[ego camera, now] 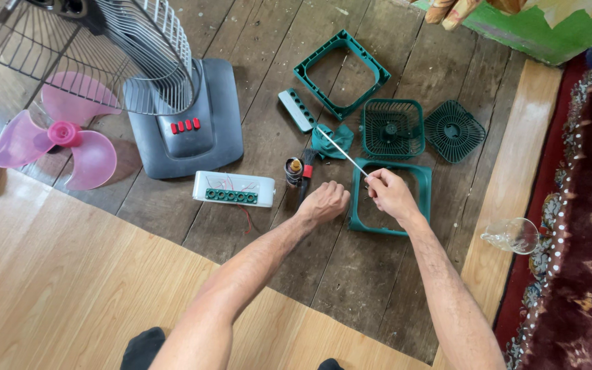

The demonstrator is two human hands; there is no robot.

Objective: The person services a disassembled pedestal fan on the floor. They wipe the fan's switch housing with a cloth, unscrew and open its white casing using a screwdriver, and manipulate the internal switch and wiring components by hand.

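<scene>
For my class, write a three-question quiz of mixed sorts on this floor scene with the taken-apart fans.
1. True or false: the right hand pinches a thin metal rod that slants up and to the left.
2. Which colour is the loose fan blade? A green, B pink, C white.
3. Fill in: the left hand rests beside a small ____ with a red band.

Key
1. True; the rod's far end lies near the crumpled green cloth.
2. B; it lies left of the grey fan base.
3. Brush; it lies just left of the green square frame under the right hand.
</scene>
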